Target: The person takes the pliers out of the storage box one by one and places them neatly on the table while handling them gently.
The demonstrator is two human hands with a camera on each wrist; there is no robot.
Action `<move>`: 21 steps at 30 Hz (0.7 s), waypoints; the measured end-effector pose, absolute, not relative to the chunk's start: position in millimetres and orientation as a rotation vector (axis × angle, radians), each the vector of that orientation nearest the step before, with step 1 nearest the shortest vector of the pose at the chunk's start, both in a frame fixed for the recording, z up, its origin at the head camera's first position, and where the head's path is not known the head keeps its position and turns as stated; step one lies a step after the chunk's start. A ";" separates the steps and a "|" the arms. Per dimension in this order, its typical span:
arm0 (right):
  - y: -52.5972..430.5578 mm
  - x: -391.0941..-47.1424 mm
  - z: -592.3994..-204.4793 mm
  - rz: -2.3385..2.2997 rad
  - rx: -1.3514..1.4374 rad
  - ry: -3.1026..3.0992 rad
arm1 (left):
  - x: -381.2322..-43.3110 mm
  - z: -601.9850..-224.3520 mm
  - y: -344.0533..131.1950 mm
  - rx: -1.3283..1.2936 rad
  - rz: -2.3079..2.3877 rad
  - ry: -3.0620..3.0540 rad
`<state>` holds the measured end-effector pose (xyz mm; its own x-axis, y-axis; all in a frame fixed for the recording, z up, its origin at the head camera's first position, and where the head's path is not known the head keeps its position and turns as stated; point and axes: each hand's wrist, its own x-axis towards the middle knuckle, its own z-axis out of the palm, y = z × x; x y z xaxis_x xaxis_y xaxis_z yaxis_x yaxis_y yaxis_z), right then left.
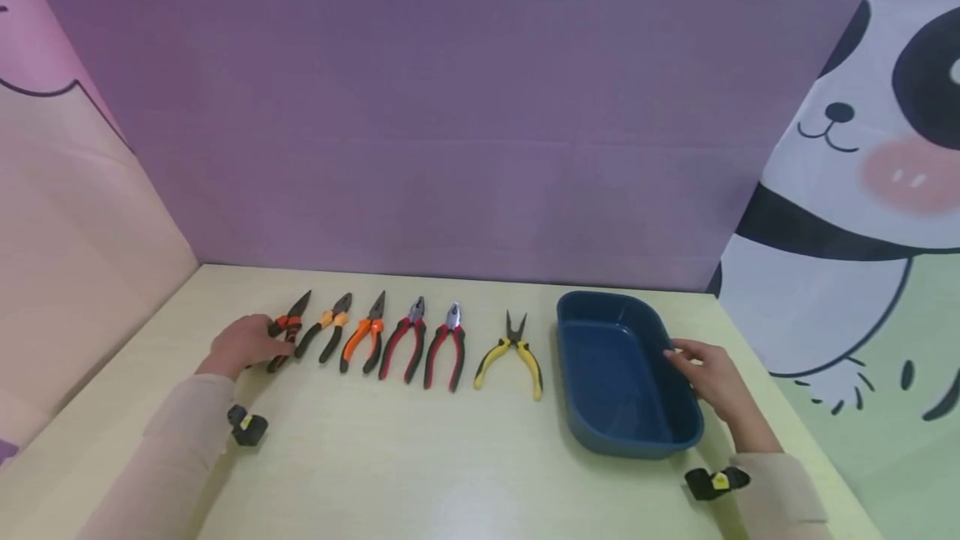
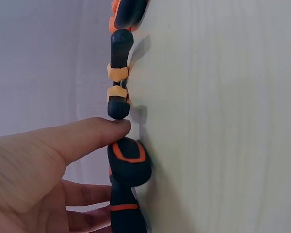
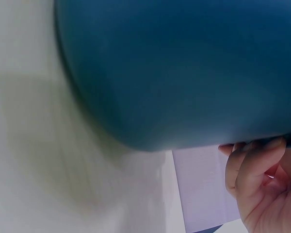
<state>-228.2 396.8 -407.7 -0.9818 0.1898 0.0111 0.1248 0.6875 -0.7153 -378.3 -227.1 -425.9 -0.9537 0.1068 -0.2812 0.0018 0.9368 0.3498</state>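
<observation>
At the left end of a row of pliers, my left hand (image 1: 246, 344) holds the black-and-red pliers (image 1: 294, 325), which have a dark pointed nose. In the left wrist view, the thumb lies on one side of the black handles (image 2: 130, 165) and the fingers reach behind them. Right beside the thumb are the black-and-yellow-orange pliers (image 2: 119, 73). Over on the right, my right hand (image 1: 712, 373) grips the right rim of a deep blue plastic tray (image 1: 615, 442). In the right wrist view, its curled fingers (image 3: 252, 170) meet the edge of the tray.
Along the row lie orange-and-black pliers (image 1: 365, 332), two red-and-black pliers (image 1: 406, 337) (image 1: 447, 344) and yellow-handled long-nose pliers (image 1: 512, 350) close to the tray. A purple backdrop (image 1: 450, 123) rises behind the pale wooden table (image 1: 390, 457); printed panels flank both sides.
</observation>
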 end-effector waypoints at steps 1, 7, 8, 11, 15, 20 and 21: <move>396.4 -228.4 -407.5 1.180 -0.262 -2.811 | -378.1 -426.0 -228.2 0.083 0.510 2.792; 399.6 -228.6 -408.1 1.172 -0.280 -2.845 | -378.1 -428.3 -234.4 0.121 0.564 2.785; 401.2 -228.2 -408.3 1.175 -0.291 -2.855 | -378.3 -428.8 -234.8 0.132 0.572 2.786; 406.6 -226.4 -407.7 1.201 -0.316 -2.882 | -378.7 -429.7 -235.2 0.162 0.585 2.791; 413.9 -221.6 -403.0 1.268 -0.338 -2.873 | -378.6 -429.0 -233.0 0.224 0.598 2.821; 423.3 -213.5 -399.8 1.285 -0.356 -2.859 | -378.4 -425.9 -233.1 0.351 0.588 2.916; 425.0 -211.5 -400.3 1.261 -0.366 -2.871 | -378.5 -425.0 -234.4 0.380 0.584 2.936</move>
